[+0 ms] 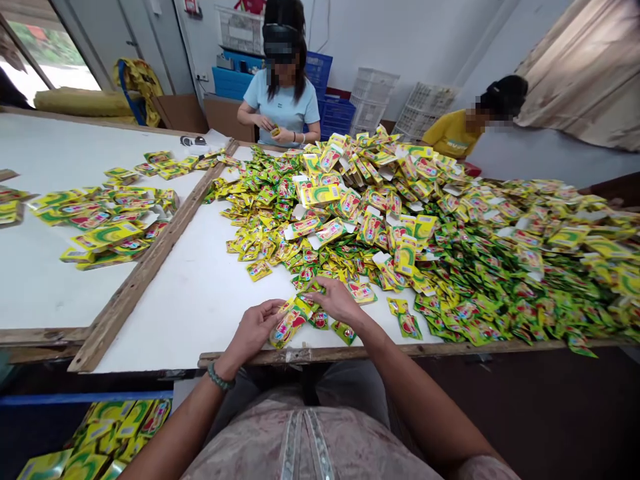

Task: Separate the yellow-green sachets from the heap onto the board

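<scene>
Near the table's front edge, my left hand [257, 329] grips a small yellow-and-green cardboard box [290, 325], its printed face turned up. At the far end of that box, my right hand [334, 300] pinches a small green-and-yellow packet [313, 288] between thumb and fingers. Whether the packet is partly inside the box I cannot tell. A few loose sachets [344, 332] lie beside and below my right hand. Just beyond both hands spreads a big heap of green and yellow sachets [480, 287] with flat boxes [320, 195] on top.
A wooden strip [150, 267] divides the white table; more boxes [107, 233] lie left of it. A blue crate [30, 420] of filled boxes stands below left. Across the table, one person [283, 100] handles a box; another person [460, 130] leans at the right. Stacked crates [373, 100] stand behind.
</scene>
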`<state>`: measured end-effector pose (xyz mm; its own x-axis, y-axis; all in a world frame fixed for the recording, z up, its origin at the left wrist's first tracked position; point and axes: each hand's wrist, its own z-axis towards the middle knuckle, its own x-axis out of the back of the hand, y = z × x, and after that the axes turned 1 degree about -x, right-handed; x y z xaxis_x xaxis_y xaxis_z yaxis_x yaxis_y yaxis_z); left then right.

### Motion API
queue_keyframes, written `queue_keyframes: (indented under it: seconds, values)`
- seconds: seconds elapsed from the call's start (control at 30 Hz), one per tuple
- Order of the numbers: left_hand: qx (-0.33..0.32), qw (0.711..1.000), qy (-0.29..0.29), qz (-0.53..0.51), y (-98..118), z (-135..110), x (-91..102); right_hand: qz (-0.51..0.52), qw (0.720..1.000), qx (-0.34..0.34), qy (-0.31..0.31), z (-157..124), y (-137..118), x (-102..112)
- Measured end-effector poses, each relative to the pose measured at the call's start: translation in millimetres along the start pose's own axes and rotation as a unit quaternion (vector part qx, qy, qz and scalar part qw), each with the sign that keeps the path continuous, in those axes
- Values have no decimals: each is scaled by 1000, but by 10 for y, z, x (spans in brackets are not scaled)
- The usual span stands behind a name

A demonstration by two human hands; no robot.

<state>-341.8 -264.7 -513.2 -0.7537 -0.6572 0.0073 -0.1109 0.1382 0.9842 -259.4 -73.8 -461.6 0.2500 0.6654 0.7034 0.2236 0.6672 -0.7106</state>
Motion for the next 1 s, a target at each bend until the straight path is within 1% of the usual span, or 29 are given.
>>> queue_keyframes:
  seconds: [0.07, 0.17, 0.27, 0.33, 0.4, 0.47, 0.57, 0.63, 0.7, 0.73, 0.8, 0.87, 0.93, 1.0]
  values:
    - [8, 999, -28, -18, 37, 23, 2, -10, 1000, 28, 9, 49, -7, -19]
    - [26, 996, -63, -61, 105, 56, 1, 33, 999, 37, -1, 105, 10, -59]
    - [51, 992, -60, -95, 129, 65, 4, 78, 996, 29, -19, 114, 50, -101]
    - [61, 991, -51, -109, 118, 64, 10, 64, 998, 8, -18, 106, 79, -133]
    - [63, 991, -49, -112, 102, 66, 18, 25, 999, -16, -20, 104, 103, -166]
    - [63, 990, -55, -110, 93, 76, 22, -9, 1000, -20, -21, 111, 117, -195]
    - [58, 990, -82, -103, 94, 103, 15, -29, 999, 10, -26, 121, 112, -208]
    - [51, 989, -96, -97, 96, 119, 7, -43, 997, 36, -51, 115, 100, -193]
    - [49, 990, -93, -92, 92, 127, 4, -49, 994, 48, -87, 96, 102, -174]
    - [52, 991, -88, -91, 88, 128, 7, -38, 994, 48, -95, 83, 111, -169]
    - [57, 990, -86, -95, 76, 125, 22, 8, 997, 34, -75, 52, 137, -176]
    - [55, 989, -93, -98, 62, 118, 49, 46, 998, 13, -32, 18, 150, -210]
    - [50, 989, -98, -97, 50, 109, 82, 38, 999, 8, -11, -16, 124, -257]
    - [44, 990, -96, -93, 45, 95, 115, 10, 999, 30, -6, -52, 61, -300]
